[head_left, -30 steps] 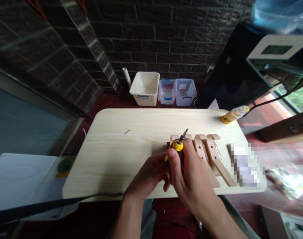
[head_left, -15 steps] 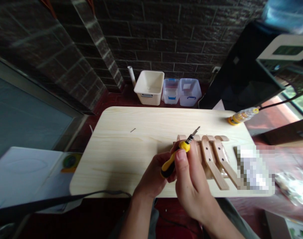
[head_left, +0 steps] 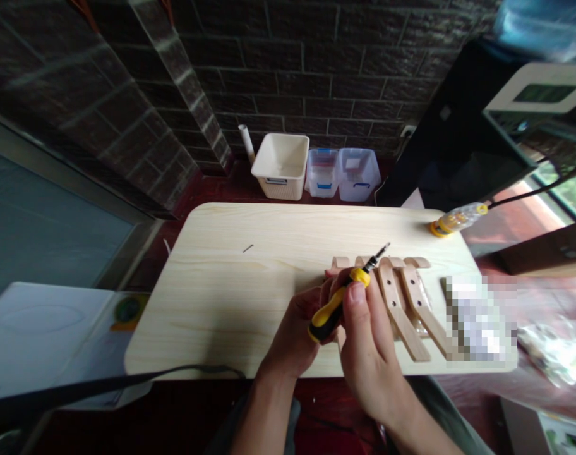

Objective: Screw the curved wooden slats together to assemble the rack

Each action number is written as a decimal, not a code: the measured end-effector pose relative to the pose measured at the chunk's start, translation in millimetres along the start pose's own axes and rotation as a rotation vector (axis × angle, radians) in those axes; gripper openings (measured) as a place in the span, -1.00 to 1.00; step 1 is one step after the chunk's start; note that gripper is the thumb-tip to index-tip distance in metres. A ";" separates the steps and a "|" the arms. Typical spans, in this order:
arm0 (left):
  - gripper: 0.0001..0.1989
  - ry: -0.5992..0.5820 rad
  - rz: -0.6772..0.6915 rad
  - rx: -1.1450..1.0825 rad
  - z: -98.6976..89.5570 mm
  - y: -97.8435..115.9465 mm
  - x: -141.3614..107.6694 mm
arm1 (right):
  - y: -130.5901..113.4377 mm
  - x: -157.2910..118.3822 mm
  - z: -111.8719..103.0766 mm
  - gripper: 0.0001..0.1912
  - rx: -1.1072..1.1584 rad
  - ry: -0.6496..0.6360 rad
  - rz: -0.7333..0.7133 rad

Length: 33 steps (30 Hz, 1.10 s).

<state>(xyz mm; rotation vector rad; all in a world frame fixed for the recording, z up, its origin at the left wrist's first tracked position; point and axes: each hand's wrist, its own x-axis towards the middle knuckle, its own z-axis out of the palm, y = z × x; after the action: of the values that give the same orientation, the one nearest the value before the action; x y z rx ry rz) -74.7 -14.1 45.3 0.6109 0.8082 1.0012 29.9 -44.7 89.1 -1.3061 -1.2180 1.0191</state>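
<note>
A yellow-and-black screwdriver (head_left: 334,313) is gripped in my right hand (head_left: 371,354), with the thumb along its handle and its metal tip angled up to the right. Close behind the handle, my left hand (head_left: 290,335) is closed with curled fingers; whatever is in them is hidden. Beyond my right hand lie several curved wooden pieces. One wooden piece (head_left: 396,306) and another wooden piece (head_left: 423,308) each show two dark holes. The others are partly covered by my hands. A thin dark metal piece (head_left: 247,248) lies on the left of the table.
The pale wooden table (head_left: 212,284) has a clear container with a yellow base (head_left: 458,220) at its back right corner. A blurred-out patch (head_left: 480,319) covers something at the right. Behind the table stand a cream bin (head_left: 281,164) and two clear plastic boxes. A dark strap crosses the lower left.
The screwdriver and my right hand have shifted slightly right relative to the table. The view has also moved a little. Both hands keep their closed form.
</note>
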 end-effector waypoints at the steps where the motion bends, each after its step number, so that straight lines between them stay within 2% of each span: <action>1: -0.65 -0.025 -0.030 -0.027 -1.3 -2.5 1.1 | 0.8 1.3 -1.0 -0.66 0.034 0.008 0.013; 6: -0.68 -0.081 -0.057 -0.091 -6.5 -12.9 5.0 | 5.6 13.3 -10.1 -0.64 0.195 0.123 0.018; 13: -0.70 -0.082 -0.008 -0.094 -4.1 -17.4 8.5 | 16.6 20.1 -30.6 -0.58 0.152 0.180 0.025; 18: -0.69 -0.098 0.035 -0.080 -5.4 -15.0 9.0 | 15.3 23.4 -48.9 -0.58 0.156 0.263 0.015; 22: -0.68 -0.070 0.036 -0.052 -7.1 -14.4 9.9 | 15.2 25.2 -64.6 -0.58 0.127 0.244 0.033; 27: -0.65 -0.009 0.058 -0.039 -3.4 -12.8 12.0 | 15.3 23.8 -72.5 -0.57 0.071 0.192 0.024; 30: -0.70 0.009 0.102 -0.065 -2.1 -10.8 11.7 | 7.0 21.4 -76.7 -0.57 -0.046 0.159 0.019; 33: -0.70 0.040 0.120 -0.082 -3.4 -8.3 11.4 | -6.6 20.3 -85.9 -0.58 -0.108 0.055 0.039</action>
<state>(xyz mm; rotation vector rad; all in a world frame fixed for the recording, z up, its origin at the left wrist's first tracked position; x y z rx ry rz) -69.9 -7.0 33.6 0.5755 0.7690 1.1542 116.4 -36.2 106.1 -1.4374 -1.2243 0.9492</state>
